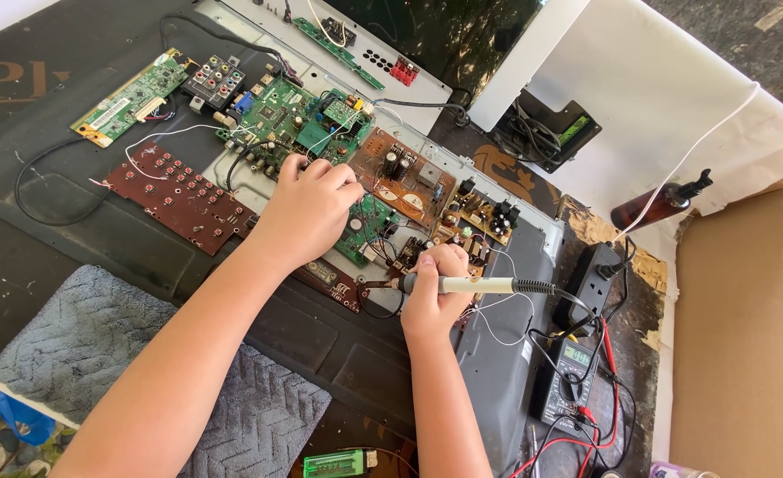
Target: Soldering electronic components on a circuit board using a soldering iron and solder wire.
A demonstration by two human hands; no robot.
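Green circuit boards lie on the dark table [73, 142], and the person works over them with two bare hands. The right hand [434, 288] is curled tight around a soldering iron [462, 285], pinching its pale handle, with the dark tip pointing left at a small brown strip board [331, 281] near the front edge. The left hand [307, 208] is pressed down on the big green main board [307, 119], its fingers bent and close together, so the boards do not slide. To do this step well, I think the tip should touch only one tiny spot, the holding hand should stay off the hot end, and the loose white wires [498, 332] should be kept away from the tip. Now let us count. I see two hands and one soldering iron. I can see two green boards clearly, the main board and one long green board [130, 97] lying apart at the far left, with a smaller green bit poking out beside the left hand. One dark red board with many little buttons [179, 199] lies just left of the hand. One brown board with round black parts [409, 181] sits to the right. One black meter [564, 376] rests near the right edge, with red and black leads. One brown bottle [657, 205] lies on the white cloth [675, 97]. One grey mat [99, 354] sits near the front.
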